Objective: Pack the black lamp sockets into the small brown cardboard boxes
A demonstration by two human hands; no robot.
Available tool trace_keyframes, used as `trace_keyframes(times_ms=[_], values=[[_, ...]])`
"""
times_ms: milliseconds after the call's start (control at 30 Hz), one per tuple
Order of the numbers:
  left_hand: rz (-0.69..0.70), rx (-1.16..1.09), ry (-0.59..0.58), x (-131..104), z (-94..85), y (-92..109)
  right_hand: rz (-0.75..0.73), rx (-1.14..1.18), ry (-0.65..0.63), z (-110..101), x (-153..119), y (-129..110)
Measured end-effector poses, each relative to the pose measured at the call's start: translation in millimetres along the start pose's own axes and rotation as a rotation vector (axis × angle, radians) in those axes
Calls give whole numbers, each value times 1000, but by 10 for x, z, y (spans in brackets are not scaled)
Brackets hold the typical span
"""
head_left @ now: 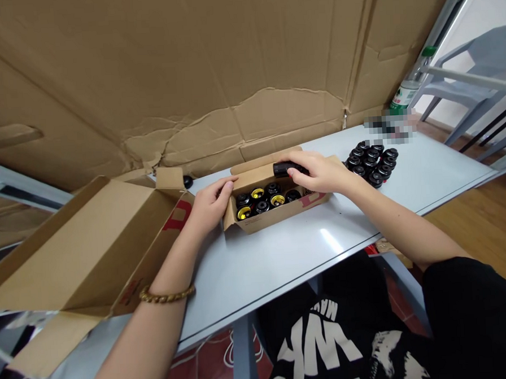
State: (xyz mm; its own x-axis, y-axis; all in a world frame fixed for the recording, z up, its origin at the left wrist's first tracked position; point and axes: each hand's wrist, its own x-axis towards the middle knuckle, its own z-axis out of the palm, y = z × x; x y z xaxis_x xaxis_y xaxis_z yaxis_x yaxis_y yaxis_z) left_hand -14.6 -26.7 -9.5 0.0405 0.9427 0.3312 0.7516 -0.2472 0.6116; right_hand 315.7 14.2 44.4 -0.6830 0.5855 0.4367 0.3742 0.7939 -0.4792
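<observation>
A small cardboard box [275,215] stands on the table in front of me, its top flaps open. Inside are several black cylinders [262,206] packed upright, some showing yellow ends. My left hand [211,206] grips the box at its left end. Above the right part of the box, my right hand [320,172] is closed round a black cylinder [282,169], which lies roughly level. To the right of the box, several more black cylinders [371,162] stand in a tight group.
A larger open cardboard box [86,249] is at the left. Tall cardboard [229,60] rises behind the table [274,267]. A green-capped bottle [407,94] stands at the back right, near a grey plastic chair [479,64]. A small black object [187,181] sits behind my left hand.
</observation>
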Motion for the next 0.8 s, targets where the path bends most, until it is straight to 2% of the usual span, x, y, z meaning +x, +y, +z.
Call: trace_keyframes(times_ms=[167,367,567,800], values=[[-4,-16,1,-6,8,8,93,67,-25,-12,-22,13],[-11,-24,2,-18,-5,45,-2,18,-4,5,-34,41],[-8,-24,1,-19,-9,64,67,51,-6,-25,-39,-7],[-4,-4,-14,-21,-25,80,40,52,26,-42,-46,19]])
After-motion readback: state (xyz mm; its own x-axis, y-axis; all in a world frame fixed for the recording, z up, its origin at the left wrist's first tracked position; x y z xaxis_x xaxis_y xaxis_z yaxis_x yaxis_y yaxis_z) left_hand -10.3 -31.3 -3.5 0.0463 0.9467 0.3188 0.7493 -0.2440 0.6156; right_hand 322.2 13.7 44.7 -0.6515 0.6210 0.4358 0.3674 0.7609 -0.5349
